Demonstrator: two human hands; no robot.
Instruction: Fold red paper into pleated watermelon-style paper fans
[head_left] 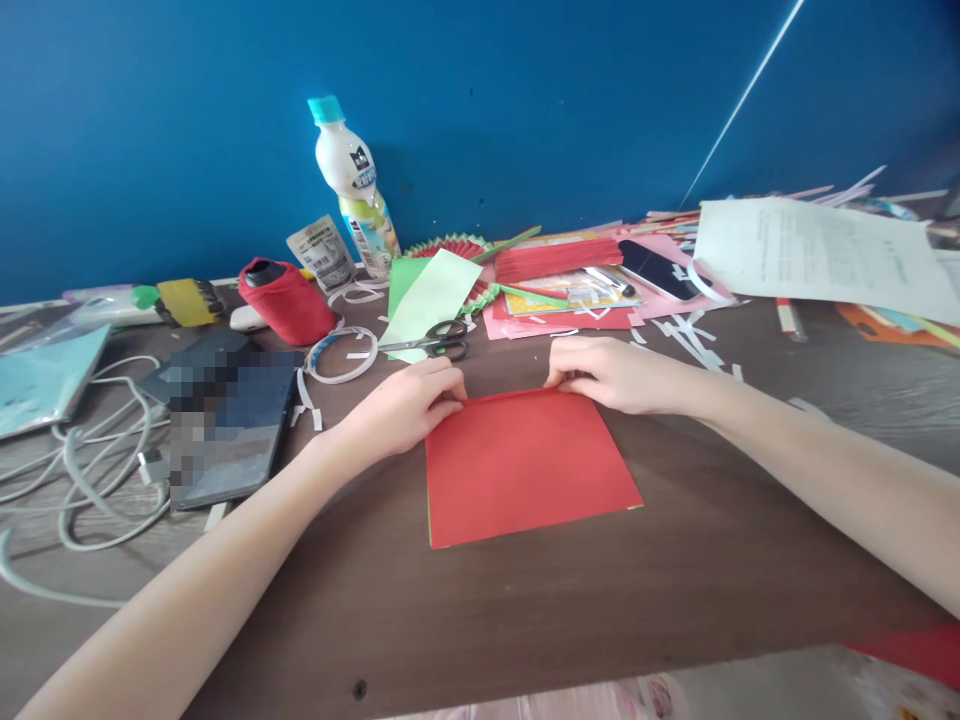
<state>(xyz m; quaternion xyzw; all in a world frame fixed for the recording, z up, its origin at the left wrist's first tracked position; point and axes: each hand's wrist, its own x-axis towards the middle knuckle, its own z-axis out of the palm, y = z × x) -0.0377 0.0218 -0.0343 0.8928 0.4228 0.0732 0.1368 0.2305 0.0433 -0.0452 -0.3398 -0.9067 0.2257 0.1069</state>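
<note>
Brown tabletop (480,610) before a blue wall (525,120) bears red paper (525,465) near the view's centre, its far edge pinched by the left hand (412,405) at ten o'clock and the right hand (611,375) at one o'clock.

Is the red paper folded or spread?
Mostly spread: the red paper lies flat, only its far edge pinched up by the left hand and right hand.

on the table (525,620), scissors (433,346) lie beyond the paper sheet (525,470), a tape roll (341,379) to their left, a drink bottle (360,190) farther back, a smartphone (660,270) far right.
</note>
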